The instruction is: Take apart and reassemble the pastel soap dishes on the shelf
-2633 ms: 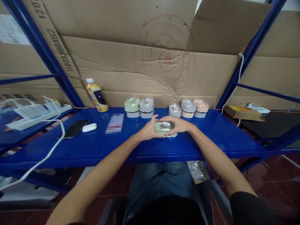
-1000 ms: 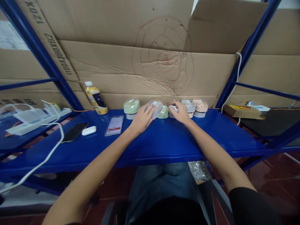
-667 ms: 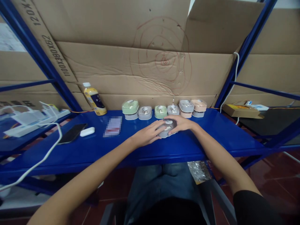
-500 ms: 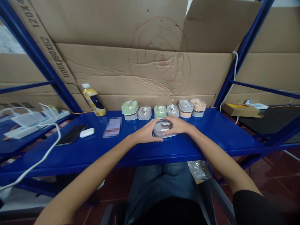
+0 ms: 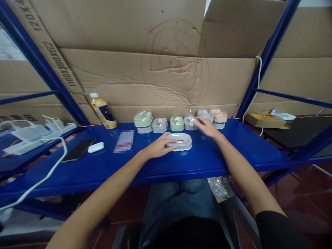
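Observation:
A light grey oval box (image 5: 184,145) with a slot in its top sits on the blue table. My left hand (image 5: 158,146) grips its left end, thumb along the front and fingers towards the top. Further back, my right hand (image 5: 207,127) pinches what looks like a clear plastic cover (image 5: 192,118), held over a small grey box (image 5: 190,125) in the rear row. Part of the cover blends into that box, so its outline is hard to make out. My right hand partly hides a stacked pair, its upper box grey (image 5: 205,114).
Along the cardboard wall stand green (image 5: 177,123), grey (image 5: 159,125) and peach (image 5: 219,115) boxes. To the left are a yellow bottle (image 5: 104,112), a blurred-out card (image 5: 124,141), a white case (image 5: 95,147) and a black phone (image 5: 79,150). A power strip (image 5: 38,140) trails white cables.
The clear cover has come off the grey oval box. My right hand has moved back and right with it, while my left hand stays on the box.

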The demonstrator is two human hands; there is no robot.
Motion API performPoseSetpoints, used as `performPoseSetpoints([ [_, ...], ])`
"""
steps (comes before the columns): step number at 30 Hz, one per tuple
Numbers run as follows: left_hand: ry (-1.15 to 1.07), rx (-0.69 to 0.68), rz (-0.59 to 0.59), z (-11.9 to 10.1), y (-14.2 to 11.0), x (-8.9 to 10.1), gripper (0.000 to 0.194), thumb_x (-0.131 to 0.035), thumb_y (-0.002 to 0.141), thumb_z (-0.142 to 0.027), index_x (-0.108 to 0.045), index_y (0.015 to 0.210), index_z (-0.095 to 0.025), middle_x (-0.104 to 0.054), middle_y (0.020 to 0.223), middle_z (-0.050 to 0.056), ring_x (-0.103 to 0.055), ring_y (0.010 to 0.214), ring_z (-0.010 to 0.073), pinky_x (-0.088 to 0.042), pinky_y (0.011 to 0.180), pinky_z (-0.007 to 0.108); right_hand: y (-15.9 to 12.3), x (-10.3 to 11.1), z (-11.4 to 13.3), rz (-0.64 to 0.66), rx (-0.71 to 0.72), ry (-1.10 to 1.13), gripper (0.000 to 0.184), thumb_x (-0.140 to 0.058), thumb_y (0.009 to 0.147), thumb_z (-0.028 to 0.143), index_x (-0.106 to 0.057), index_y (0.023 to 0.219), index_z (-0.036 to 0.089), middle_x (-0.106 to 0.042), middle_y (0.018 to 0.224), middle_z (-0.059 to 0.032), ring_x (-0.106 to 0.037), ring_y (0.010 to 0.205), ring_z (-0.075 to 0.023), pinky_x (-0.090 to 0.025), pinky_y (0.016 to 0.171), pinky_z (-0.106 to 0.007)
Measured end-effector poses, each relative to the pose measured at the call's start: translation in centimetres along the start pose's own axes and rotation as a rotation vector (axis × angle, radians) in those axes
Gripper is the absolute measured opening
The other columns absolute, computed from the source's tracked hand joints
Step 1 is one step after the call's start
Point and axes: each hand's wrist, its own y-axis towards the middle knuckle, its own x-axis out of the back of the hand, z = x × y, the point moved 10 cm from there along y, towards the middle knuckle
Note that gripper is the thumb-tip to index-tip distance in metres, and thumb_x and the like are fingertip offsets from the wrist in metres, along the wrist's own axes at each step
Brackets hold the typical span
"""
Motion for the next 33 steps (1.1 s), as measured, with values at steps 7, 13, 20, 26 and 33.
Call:
performPoseSetpoints([
  [7,-0.063,0.147,-0.418,3.3,-0.4,4.7,0.066,-0.033,0.105,-0.061,-0.068,0.135,-0.014,-0.059,0.139,0.017,-0.056,0.133,0.0334,-0.042,0.121,0.052,0.0,0.8,-0.2,-0.08,0.004,0.042,0.066,-0.048,0.093,0.079,-0.068,0.119,0.022,-0.075,0.1,-0.0089,-0.069,0.093,-0.028,-0.056,0.088,-0.045],
  [13,-0.017,0.178,-0.412,3.9,-0.9,5.3,0.062,-0.034,0.105,-0.06,-0.068,0.133,-0.016,-0.061,0.131,0.016,-0.057,0.13,0.0329,-0.042,0.12,0.053,0.0,1.4,-0.6,-0.117,-0.009,0.073,0.067,-0.041,0.095,0.082,-0.068,0.114,0.024,-0.076,0.097,-0.0084,-0.071,0.09,-0.0283,-0.058,0.087,-0.046],
  [20,0.021,0.03,-0.061,-0.4,-0.7,1.2,0.052,-0.049,0.103,-0.059,-0.065,0.14,-0.028,-0.049,0.15,0.012,-0.051,0.143,0.0355,-0.04,0.123,0.052,-0.3,-0.6,1.1,-0.046,0.09,-0.01,0.068,-0.066,0.087,0.072,-0.067,0.131,0.019,-0.074,0.12,-0.0121,-0.07,0.105,-0.03,-0.056,0.097,-0.048],
  [26,-0.092,0.113,-0.179,0.4,-0.1,1.1,0.086,-0.074,0.086,-0.06,-0.041,0.154,-0.018,-0.051,0.154,0.019,-0.051,0.144,0.0382,-0.041,0.121,0.054,-1.7,-4.4,5.1,0.186,0.299,-0.056,0.078,-0.084,0.074,0.065,-0.067,0.136,0.021,-0.071,0.131,-0.0139,-0.068,0.118,-0.0326,-0.053,0.104,-0.05],
  [33,-0.255,0.188,-0.255,2.4,0.6,0.6,0.107,-0.088,0.07,-0.06,-0.036,0.154,-0.017,-0.06,0.146,0.023,-0.063,0.131,0.0393,-0.05,0.11,0.056,-2.1,-8.0,5.6,0.272,0.245,-0.238,0.095,-0.085,0.069,0.072,-0.062,0.143,0.017,-0.066,0.131,-0.0188,-0.064,0.123,-0.0376,-0.052,0.106,-0.054],
])
